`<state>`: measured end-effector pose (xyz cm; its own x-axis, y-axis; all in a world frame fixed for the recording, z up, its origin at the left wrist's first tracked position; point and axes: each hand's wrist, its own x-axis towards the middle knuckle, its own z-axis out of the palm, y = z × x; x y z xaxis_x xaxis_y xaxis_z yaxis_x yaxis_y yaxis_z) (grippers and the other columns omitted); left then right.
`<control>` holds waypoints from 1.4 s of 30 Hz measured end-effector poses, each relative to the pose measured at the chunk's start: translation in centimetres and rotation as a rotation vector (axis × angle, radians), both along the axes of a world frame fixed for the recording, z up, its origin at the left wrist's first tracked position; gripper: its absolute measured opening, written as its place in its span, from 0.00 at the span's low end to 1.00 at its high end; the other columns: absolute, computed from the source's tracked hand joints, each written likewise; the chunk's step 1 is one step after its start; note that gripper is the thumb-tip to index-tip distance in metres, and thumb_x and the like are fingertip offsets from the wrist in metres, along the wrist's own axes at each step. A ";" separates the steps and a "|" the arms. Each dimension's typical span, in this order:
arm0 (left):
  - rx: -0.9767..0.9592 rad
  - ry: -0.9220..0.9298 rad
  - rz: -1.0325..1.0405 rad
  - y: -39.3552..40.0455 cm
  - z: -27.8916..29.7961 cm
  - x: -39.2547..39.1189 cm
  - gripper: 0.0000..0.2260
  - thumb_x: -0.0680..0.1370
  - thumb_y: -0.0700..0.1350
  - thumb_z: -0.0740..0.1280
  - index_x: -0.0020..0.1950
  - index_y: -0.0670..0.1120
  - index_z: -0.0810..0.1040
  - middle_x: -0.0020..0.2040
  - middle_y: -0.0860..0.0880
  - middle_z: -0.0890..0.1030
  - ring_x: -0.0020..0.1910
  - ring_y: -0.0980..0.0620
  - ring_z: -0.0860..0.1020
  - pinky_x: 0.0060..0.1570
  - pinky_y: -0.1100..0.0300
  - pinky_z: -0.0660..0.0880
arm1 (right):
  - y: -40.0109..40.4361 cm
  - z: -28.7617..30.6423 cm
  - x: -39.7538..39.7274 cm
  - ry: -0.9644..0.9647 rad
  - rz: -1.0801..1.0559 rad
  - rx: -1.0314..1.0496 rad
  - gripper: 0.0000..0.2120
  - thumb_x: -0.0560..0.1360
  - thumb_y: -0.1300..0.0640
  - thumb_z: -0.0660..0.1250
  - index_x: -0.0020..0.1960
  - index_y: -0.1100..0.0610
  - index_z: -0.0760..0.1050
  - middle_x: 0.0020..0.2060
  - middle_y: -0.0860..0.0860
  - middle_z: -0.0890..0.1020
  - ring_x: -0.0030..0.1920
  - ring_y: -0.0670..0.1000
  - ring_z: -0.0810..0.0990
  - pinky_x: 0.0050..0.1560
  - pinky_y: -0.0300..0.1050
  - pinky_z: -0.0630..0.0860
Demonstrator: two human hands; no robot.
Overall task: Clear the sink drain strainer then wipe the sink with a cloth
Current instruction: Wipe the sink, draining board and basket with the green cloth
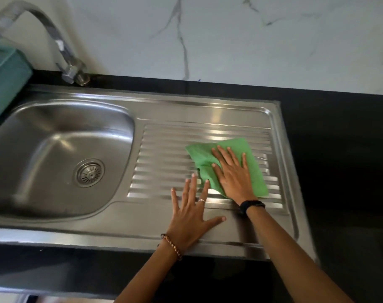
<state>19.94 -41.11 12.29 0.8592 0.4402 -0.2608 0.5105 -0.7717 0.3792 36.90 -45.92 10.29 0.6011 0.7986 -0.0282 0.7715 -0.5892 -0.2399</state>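
right hand (232,174) flat on green cloth (255,171)

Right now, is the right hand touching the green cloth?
Touching. The head view shows the right hand lying flat with fingers spread on top of the green cloth, with no gap between them.

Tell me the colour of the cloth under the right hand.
Green. The cloth lies flat on the ribbed drainboard, seen in the head view.
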 end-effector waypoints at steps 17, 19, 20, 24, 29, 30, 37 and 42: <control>0.073 0.089 -0.196 -2.5 -0.3 1.3 0.36 0.73 0.69 0.49 0.72 0.57 0.35 0.74 0.49 0.31 0.72 0.44 0.30 0.67 0.41 0.28 | -9.4 0.0 -0.6 0.017 -0.380 0.012 0.25 0.81 0.47 0.47 0.76 0.52 0.49 0.76 0.52 0.54 0.77 0.53 0.50 0.75 0.52 0.43; 0.058 0.079 -0.207 -2.4 -0.3 1.2 0.36 0.73 0.69 0.50 0.73 0.57 0.36 0.73 0.49 0.30 0.72 0.45 0.29 0.68 0.42 0.28 | -8.3 0.2 0.6 -0.007 -0.373 -0.015 0.26 0.81 0.46 0.47 0.76 0.53 0.49 0.77 0.53 0.54 0.77 0.54 0.50 0.76 0.53 0.44; 0.045 0.071 -0.213 -2.2 -0.2 1.2 0.36 0.74 0.68 0.50 0.74 0.57 0.37 0.72 0.49 0.28 0.71 0.46 0.29 0.69 0.43 0.29 | -7.7 0.3 1.1 -0.014 -0.371 -0.027 0.26 0.81 0.46 0.47 0.76 0.53 0.49 0.77 0.53 0.54 0.77 0.54 0.51 0.76 0.53 0.45; 0.037 0.015 -0.243 -0.7 0.3 -0.1 0.35 0.76 0.64 0.52 0.74 0.55 0.37 0.69 0.47 0.25 0.70 0.46 0.28 0.70 0.48 0.31 | -6.1 0.4 1.5 -0.032 -0.463 -0.030 0.25 0.81 0.47 0.47 0.76 0.53 0.51 0.76 0.53 0.56 0.76 0.55 0.53 0.76 0.56 0.47; 0.069 0.034 -0.056 3.4 0.9 -4.6 0.33 0.77 0.62 0.53 0.74 0.54 0.36 0.69 0.49 0.26 0.69 0.48 0.27 0.68 0.51 0.29 | -1.6 0.4 -3.7 0.039 -0.677 -0.014 0.27 0.81 0.46 0.47 0.76 0.58 0.52 0.76 0.55 0.56 0.76 0.58 0.51 0.73 0.65 0.42; 0.059 0.051 -0.009 4.5 1.0 -5.6 0.34 0.77 0.62 0.53 0.74 0.54 0.36 0.70 0.49 0.26 0.69 0.48 0.27 0.68 0.50 0.29 | -0.3 0.4 -4.8 0.050 -0.672 -0.030 0.27 0.81 0.46 0.47 0.76 0.58 0.51 0.76 0.55 0.56 0.76 0.59 0.51 0.72 0.66 0.42; 0.017 0.192 0.211 11.1 1.1 -11.5 0.45 0.70 0.70 0.54 0.74 0.50 0.35 0.74 0.45 0.32 0.75 0.45 0.36 0.70 0.41 0.34 | 5.9 0.8 -10.0 0.071 -0.618 -0.059 0.28 0.80 0.45 0.47 0.75 0.59 0.52 0.77 0.57 0.53 0.76 0.60 0.48 0.71 0.70 0.41; -0.073 0.175 0.262 12.2 0.7 -12.9 0.49 0.68 0.70 0.59 0.75 0.46 0.36 0.78 0.48 0.42 0.77 0.52 0.45 0.72 0.40 0.42 | 13.4 0.7 -16.1 0.101 -0.344 -0.010 0.27 0.79 0.44 0.47 0.75 0.55 0.55 0.77 0.53 0.50 0.77 0.57 0.45 0.71 0.66 0.35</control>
<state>7.06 -28.94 12.95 0.6582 0.6156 -0.4333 0.7508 -0.5792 0.3176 20.84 -32.52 11.02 0.8287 0.5492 -0.1081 0.5002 -0.8132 -0.2975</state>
